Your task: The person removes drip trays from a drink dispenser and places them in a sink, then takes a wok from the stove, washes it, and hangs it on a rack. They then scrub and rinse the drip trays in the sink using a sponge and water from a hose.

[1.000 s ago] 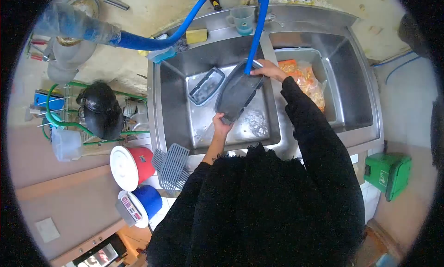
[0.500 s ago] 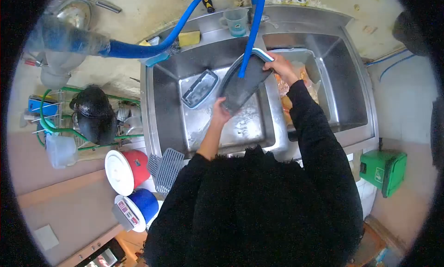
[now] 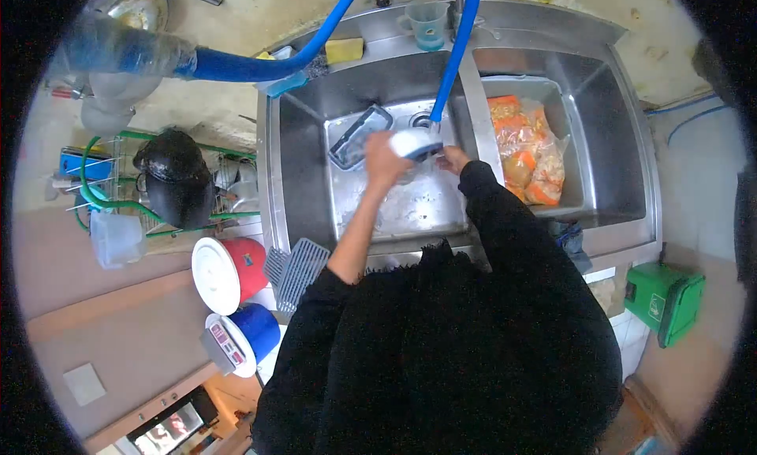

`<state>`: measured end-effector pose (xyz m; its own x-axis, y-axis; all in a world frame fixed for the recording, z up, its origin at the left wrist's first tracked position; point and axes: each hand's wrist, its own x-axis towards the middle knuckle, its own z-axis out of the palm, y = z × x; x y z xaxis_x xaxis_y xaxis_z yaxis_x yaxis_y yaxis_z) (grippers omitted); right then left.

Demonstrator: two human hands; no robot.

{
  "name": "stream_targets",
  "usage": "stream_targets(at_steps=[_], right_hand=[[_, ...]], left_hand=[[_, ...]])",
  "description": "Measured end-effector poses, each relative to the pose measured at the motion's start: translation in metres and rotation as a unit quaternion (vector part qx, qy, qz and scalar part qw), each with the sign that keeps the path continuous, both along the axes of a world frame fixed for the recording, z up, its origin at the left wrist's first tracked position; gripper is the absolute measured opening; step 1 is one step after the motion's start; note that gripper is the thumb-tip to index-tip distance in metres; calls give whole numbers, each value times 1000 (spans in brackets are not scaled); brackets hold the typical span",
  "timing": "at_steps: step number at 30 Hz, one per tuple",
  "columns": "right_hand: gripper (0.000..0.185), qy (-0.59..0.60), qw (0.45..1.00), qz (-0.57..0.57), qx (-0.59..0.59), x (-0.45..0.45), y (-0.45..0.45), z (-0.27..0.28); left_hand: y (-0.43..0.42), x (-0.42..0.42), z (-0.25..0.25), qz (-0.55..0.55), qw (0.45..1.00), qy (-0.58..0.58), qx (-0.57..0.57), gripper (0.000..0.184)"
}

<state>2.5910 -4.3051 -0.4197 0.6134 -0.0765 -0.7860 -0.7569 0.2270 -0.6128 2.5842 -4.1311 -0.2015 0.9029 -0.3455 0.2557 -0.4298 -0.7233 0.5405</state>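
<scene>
Above the left sink basin, my left hand [image 3: 385,160] is closed on a dark container [image 3: 422,151] with a white side [image 3: 406,142]. The container is tilted and slightly blurred, so its inside is hidden. My right hand [image 3: 453,160] is at the container's right edge with its fingers curled against it. Just above that edge is the end of a blue hose [image 3: 445,92]. A second container, dark and rectangular with a pale rim [image 3: 360,137], lies on the basin floor to the left of my left hand.
In the right basin [image 3: 615,100], a grey tub [image 3: 569,112] holds bagged orange food [image 3: 524,151]. A measuring jug [image 3: 428,25] and a yellow sponge [image 3: 344,50] stand along the back ledge. Grey slotted racks [image 3: 302,274] lean at the front left. A green bin [image 3: 665,303] is at the right.
The container has been turned from showing its dark inside to showing its white side. My left hand has moved up onto it; my right hand has come down and left, away from the right basin.
</scene>
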Motion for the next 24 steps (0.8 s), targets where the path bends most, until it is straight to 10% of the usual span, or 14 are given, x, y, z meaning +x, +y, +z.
stream_targets(at_steps=[2, 3, 8, 12, 24], right_hand=[[25, -63, 968, -131, 203, -22, 1, -19], [21, 5, 937, -233, 259, -40, 12, 88], [25, -93, 852, -336, 392, -51, 6, 3], [19, -74, 791, -327, 511, -65, -9, 38], [34, -33, 925, -30, 378, -34, 43, 103]], left_hand=[[-42, -10, -7, 3, 997, 9, 74, 48], [-58, -11, -18, -5, 993, 23, 114, 51], [-77, -14, -44, -117, 975, -23, 188, 62], [-54, -30, -34, -141, 977, -18, 158, 57], [28, -50, -21, -294, 910, -162, 242, 39]])
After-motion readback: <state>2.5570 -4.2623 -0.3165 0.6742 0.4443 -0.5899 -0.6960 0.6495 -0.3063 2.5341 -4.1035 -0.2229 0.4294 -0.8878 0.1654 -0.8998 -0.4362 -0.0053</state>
